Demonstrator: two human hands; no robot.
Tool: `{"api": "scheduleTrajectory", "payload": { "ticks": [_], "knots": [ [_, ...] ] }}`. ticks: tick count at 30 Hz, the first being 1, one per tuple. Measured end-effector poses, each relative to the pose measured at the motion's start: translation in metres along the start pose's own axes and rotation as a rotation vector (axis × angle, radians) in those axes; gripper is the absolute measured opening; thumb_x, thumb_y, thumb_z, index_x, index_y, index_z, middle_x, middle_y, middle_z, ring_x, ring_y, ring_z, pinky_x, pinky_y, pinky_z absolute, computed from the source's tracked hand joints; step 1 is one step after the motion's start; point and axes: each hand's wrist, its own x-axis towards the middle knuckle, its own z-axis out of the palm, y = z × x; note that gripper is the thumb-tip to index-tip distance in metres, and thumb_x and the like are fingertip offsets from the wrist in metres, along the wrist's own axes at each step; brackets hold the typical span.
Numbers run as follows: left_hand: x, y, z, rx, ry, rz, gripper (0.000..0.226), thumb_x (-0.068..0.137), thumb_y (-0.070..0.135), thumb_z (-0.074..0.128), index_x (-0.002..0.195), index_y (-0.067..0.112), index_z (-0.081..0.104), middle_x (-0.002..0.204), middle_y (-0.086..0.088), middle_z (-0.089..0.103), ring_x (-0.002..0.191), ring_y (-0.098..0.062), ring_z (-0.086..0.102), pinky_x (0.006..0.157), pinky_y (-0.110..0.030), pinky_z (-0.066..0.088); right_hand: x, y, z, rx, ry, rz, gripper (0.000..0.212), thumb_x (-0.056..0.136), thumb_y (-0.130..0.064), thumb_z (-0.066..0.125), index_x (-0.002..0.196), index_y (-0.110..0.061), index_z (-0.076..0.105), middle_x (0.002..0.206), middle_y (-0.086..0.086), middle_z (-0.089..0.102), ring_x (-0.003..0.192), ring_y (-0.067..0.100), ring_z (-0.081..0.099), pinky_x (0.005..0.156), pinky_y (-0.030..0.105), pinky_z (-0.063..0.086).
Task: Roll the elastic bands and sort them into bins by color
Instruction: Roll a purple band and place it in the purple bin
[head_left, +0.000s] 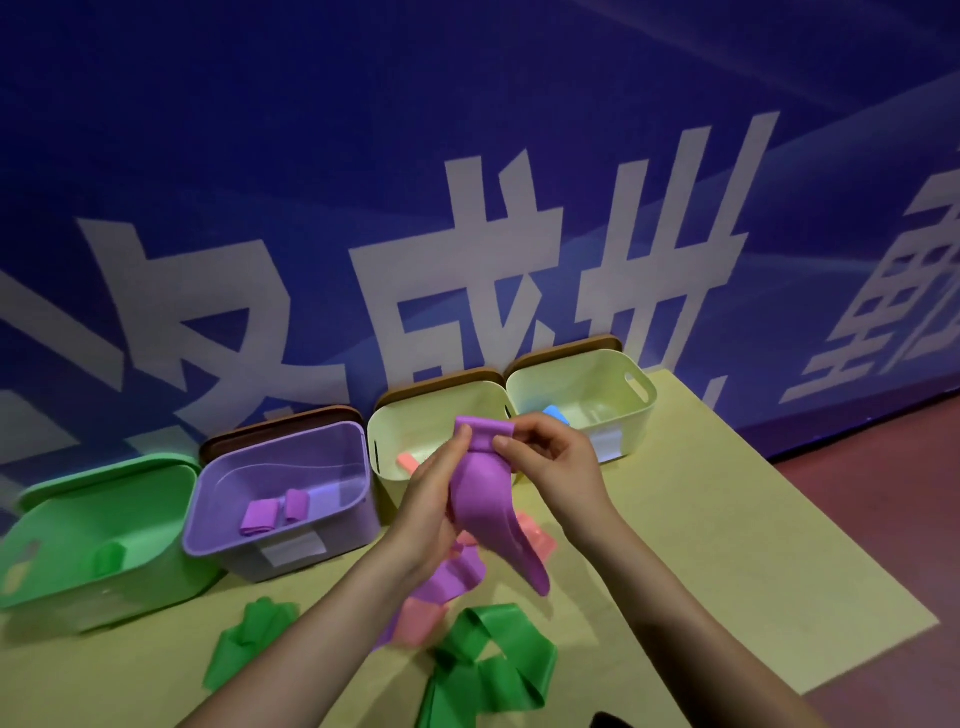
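Purple elastic band (483, 499), frame centre: top edge pinched by left hand (436, 488) and right hand (550, 462). Looks thin, limp, stretchy, light; best held at end corners for rolling.

Large white Chinese characters cross the blue wall (467, 156) at mid-frame. Only 成 and 世 read clearly. The bins' white labels (293, 551) are illegible.

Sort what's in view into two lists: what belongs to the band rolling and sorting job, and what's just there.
Part of the job:
- purple band, held by left hand and right hand
- loose green bands
- loose pink band
- green bin
- purple bin
- two pale bins

Just there:
- yellow mat
- blue wall with white lettering
- brown lids behind the bins
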Motion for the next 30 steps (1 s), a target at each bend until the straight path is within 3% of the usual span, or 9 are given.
{"api": "scheduleTrajectory", "payload": {
  "ticks": [4, 7, 12, 15, 19, 21, 24, 28, 30],
  "knots": [
    [-0.007, -0.004, -0.006, 0.046, -0.128, -0.06, 0.059, 0.081, 0.055, 0.043, 0.105, 0.006, 0.066, 0.074, -0.023, 0.066, 0.062, -0.032, 0.065, 0.059, -0.034, 0.055, -0.005, 0.004, 0.004, -0.018, -0.034, 0.004, 0.011, 0.083, 0.004, 0.066, 0.083, -0.006, 0.069, 0.067, -0.008, 0.063, 0.066, 0.009, 0.058, 0.064, 0.022, 0.047],
    [-0.008, -0.009, -0.008, 0.059, -0.065, -0.029, 0.058, 0.08, 0.052, 0.046, 0.106, 0.004, 0.066, 0.079, -0.024, 0.068, 0.065, -0.033, 0.066, 0.068, -0.039, 0.052, -0.006, 0.007, 0.002, -0.08, -0.018, -0.033, 0.016, 0.082, 0.003, 0.067, 0.082, -0.012, 0.07, 0.069, -0.01, 0.065, 0.068, 0.006, 0.059, 0.065, 0.018, 0.046],
    [-0.007, -0.013, -0.011, 0.061, 0.061, 0.026, 0.039, 0.098, 0.032, 0.038, 0.096, 0.006, 0.067, 0.078, -0.023, 0.069, 0.056, -0.029, 0.063, 0.07, -0.041, 0.05, -0.004, 0.015, -0.008, -0.488, -0.095, -0.412, 0.018, 0.082, -0.008, 0.068, 0.097, -0.014, 0.074, 0.081, -0.002, 0.066, 0.077, 0.008, 0.058, 0.069, 0.023, 0.048],
    [-0.009, -0.011, -0.012, 0.0, 0.018, 0.028, 0.041, 0.095, 0.031, 0.035, 0.092, 0.005, 0.067, 0.079, -0.019, 0.069, 0.066, -0.027, 0.063, 0.073, -0.041, 0.046, -0.003, 0.019, -0.014, -0.582, -0.136, -0.515, 0.022, 0.083, -0.005, 0.067, 0.102, -0.012, 0.074, 0.087, 0.001, 0.066, 0.08, 0.008, 0.06, 0.07, 0.024, 0.05],
    [-0.004, -0.012, -0.018, 0.06, 0.011, 0.059, 0.031, 0.089, 0.033, 0.052, 0.086, 0.011, 0.073, 0.085, -0.015, 0.07, 0.077, -0.025, 0.064, 0.078, -0.039, 0.046, -0.002, 0.023, -0.02, -0.703, -0.227, -0.607, 0.023, 0.086, -0.009, 0.062, 0.105, -0.011, 0.073, 0.093, 0.002, 0.065, 0.087, 0.013, 0.061, 0.076, 0.023, 0.049],
    [0.002, -0.014, -0.02, 0.133, 0.06, 0.086, 0.026, 0.095, 0.018, 0.049, 0.086, 0.009, 0.072, 0.079, -0.013, 0.072, 0.073, -0.023, 0.066, 0.074, -0.033, 0.05, 0.0, 0.02, -0.021, -0.676, -0.305, -0.55, 0.029, 0.086, -0.013, 0.053, 0.108, -0.011, 0.073, 0.099, 0.0, 0.064, 0.094, 0.01, 0.06, 0.081, 0.019, 0.047],
    [0.006, -0.013, -0.019, 0.178, 0.085, 0.083, 0.024, 0.098, 0.009, 0.041, 0.096, 0.008, 0.065, 0.074, -0.009, 0.073, 0.066, -0.018, 0.069, 0.066, -0.031, 0.054, -0.001, 0.015, -0.018, -0.493, -0.352, -0.31, 0.035, 0.085, -0.007, 0.049, 0.11, -0.013, 0.072, 0.105, -0.002, 0.063, 0.102, 0.006, 0.058, 0.087, 0.015, 0.043],
    [0.008, -0.014, -0.021, 0.321, 0.057, 0.165, 0.021, 0.099, 0.02, 0.046, 0.098, 0.015, 0.067, 0.096, -0.014, 0.071, 0.092, -0.029, 0.066, 0.09, -0.046, 0.048, -0.004, 0.011, -0.005, -0.248, -0.236, -0.035, 0.025, 0.09, -0.009, 0.062, 0.11, -0.025, 0.067, 0.09, -0.003, 0.063, 0.08, 0.002, 0.058, 0.074, 0.014, 0.045],
    [0.009, -0.016, -0.02, 0.417, 0.068, 0.219, 0.019, 0.1, 0.019, 0.044, 0.096, 0.018, 0.063, 0.096, -0.011, 0.068, 0.092, -0.023, 0.062, 0.089, -0.04, 0.047, -0.002, 0.011, 0.001, -0.241, -0.246, 0.04, 0.017, 0.089, -0.01, 0.065, 0.093, -0.026, 0.069, 0.075, -0.005, 0.062, 0.068, 0.003, 0.055, 0.066, 0.014, 0.044]
  ]
}}
